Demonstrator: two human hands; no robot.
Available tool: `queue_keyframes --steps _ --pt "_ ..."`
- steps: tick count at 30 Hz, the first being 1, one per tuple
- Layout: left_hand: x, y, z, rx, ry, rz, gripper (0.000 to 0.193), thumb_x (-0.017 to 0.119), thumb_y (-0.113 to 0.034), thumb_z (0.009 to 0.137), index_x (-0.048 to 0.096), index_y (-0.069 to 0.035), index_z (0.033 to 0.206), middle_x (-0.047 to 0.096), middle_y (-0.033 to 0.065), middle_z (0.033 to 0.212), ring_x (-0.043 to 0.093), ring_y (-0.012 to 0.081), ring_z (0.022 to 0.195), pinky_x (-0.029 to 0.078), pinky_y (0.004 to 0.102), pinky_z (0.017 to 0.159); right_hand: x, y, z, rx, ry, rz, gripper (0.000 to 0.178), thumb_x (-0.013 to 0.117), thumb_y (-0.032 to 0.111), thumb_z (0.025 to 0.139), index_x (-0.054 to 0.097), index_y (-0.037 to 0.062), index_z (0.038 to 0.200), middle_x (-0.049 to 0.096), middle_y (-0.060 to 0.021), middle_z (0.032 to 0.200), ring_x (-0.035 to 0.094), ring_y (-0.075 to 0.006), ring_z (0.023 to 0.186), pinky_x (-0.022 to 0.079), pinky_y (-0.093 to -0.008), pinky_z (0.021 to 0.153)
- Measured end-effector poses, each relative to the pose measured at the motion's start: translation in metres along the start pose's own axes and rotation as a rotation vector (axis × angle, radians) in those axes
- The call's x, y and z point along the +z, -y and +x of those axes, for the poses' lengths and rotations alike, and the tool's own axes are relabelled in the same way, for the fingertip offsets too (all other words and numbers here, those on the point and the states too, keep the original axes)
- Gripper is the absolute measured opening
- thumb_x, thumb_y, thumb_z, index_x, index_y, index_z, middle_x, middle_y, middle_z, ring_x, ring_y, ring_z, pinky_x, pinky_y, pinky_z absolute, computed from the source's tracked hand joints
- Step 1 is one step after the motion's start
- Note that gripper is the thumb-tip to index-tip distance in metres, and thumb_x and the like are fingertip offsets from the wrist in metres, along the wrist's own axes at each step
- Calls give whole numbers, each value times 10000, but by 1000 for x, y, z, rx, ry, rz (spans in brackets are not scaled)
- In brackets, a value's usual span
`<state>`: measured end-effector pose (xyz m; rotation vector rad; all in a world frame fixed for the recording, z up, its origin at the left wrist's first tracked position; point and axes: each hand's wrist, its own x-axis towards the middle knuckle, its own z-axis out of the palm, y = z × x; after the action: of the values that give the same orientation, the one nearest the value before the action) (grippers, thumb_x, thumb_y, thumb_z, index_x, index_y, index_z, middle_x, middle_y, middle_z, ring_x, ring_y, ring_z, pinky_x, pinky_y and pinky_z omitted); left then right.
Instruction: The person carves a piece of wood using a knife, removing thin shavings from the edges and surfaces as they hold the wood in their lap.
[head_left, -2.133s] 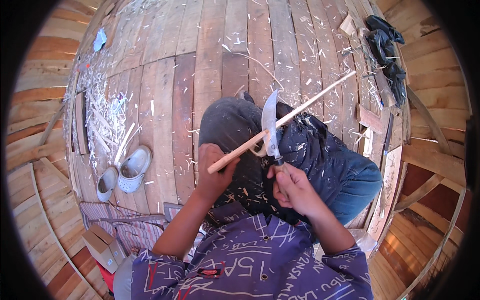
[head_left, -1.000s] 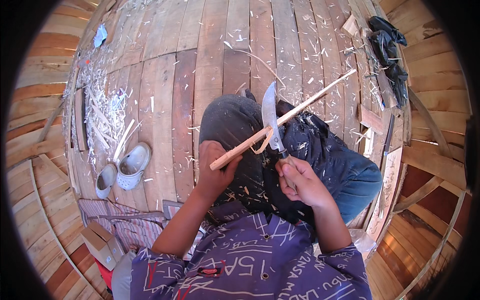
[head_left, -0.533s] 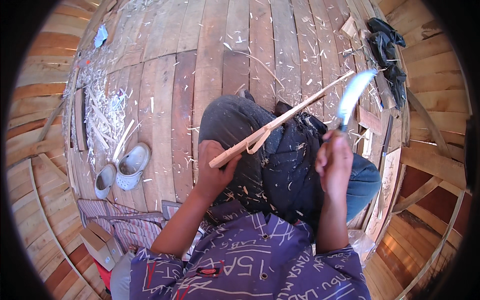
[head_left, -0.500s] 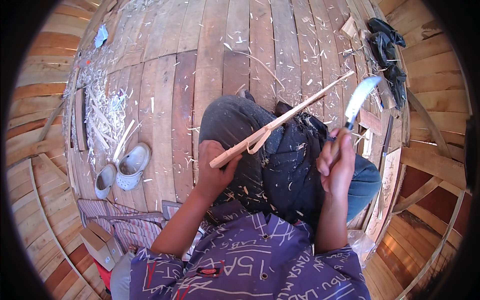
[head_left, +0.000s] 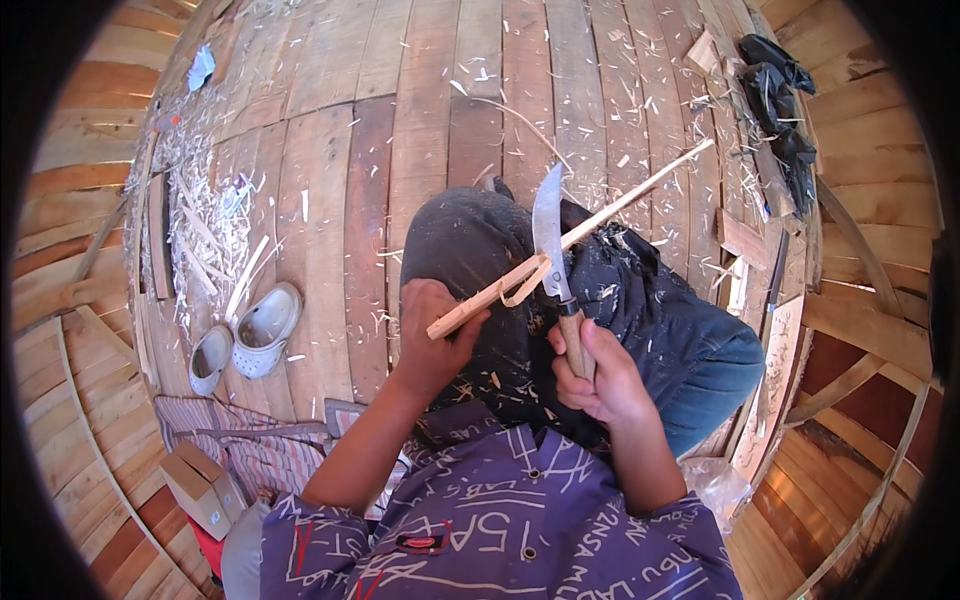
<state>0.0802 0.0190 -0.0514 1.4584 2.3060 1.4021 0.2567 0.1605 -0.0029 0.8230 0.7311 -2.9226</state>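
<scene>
My left hand (head_left: 436, 322) is closed around the near end of a long, thin wooden stick (head_left: 620, 206), which slants up to the right across my lap. A curled strip of wood (head_left: 526, 284) is partly split from the stick and hangs off it. My right hand (head_left: 600, 376) grips the wooden handle of a curved-blade knife (head_left: 547, 225). Its blade points up and crosses over the stick just beyond the curl, hiding a short part of it. Whether the edge touches the wood I cannot tell.
Wood shavings (head_left: 215, 225) heap on the plank floor (head_left: 330, 200) to the left and scatter widely. Pale clogs (head_left: 267, 332) sit at the left. A cardboard box (head_left: 203, 490) stands by a striped cloth (head_left: 260, 450). Black plastic bags (head_left: 775, 100) lie far right.
My right hand has swung the knife left and inward, from right of the stick to across it. My left hand and the stick have hardly moved.
</scene>
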Motion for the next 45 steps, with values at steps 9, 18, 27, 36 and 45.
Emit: queue_keyframes --steps 9,18,27,36,45 --pt "-1 -2 4 -5 21 17 268 754 -125 756 498 -66 814 495 97 791 488 299 764 369 407 705 9 15 -5 -708 -604 -1572 203 662 143 862 613 20 1016 632 -178 731 674 -319 654 490 -323 543" --pt "0 -1 1 -36 17 30 267 759 -134 751 508 -71 816 501 93 773 488 298 747 369 412 685 2 43 -16 -380 -231 -218 290 454 290 981 580 33 934 480 17 600 382 -61 457 291 -212 407" --pt "-6 5 0 -5 -13 -35 264 777 -122 744 529 -57 811 520 92 771 506 266 740 407 371 669 2 26 -41 -240 -98 -366 421 348 437 1011 483 44 941 404 -18 481 305 -64 333 227 -202 315" --pt "-6 -6 6 -10 -30 -63 227 769 -89 745 573 -20 836 535 90 784 533 243 739 437 333 670 -8 54 -34 -620 -485 -362 360 380 383 1014 485 46 944 392 -5 506 293 -50 353 223 -199 325" --pt "-20 -60 35 -113 16 -47 156 761 -59 698 614 -27 737 567 82 722 562 266 758 396 347 724 8 22 -34 -653 -552 -888 233 585 97 917 550 -16 1118 574 -31 729 507 -57 647 413 -222 580"
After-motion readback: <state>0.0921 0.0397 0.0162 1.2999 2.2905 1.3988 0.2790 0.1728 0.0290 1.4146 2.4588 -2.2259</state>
